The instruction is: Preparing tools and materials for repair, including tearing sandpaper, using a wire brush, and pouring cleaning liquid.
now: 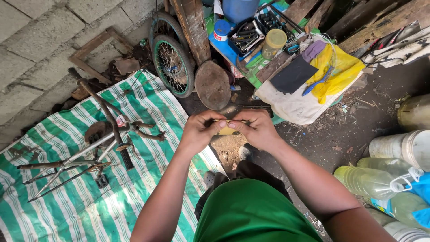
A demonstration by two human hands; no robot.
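**Small yellow piece pinched between both hands**

Close in, the left hand (200, 130) and right hand (255, 127) meet at chest height, each grip closed narrowly on a small flat yellow piece (227, 129). Its long axis runs side to side between the thumbs, equally near both. Beyond lie a rusty bicycle frame (96, 148) on striped green tarp (67, 206), then a spoked wheel (174, 65) and a cluttered blue toolbox (246, 36).

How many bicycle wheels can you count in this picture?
2: both lean against the block wall at top centre, the front wheel with a green rim, the rear wheel partly hidden behind it. More may be hidden.
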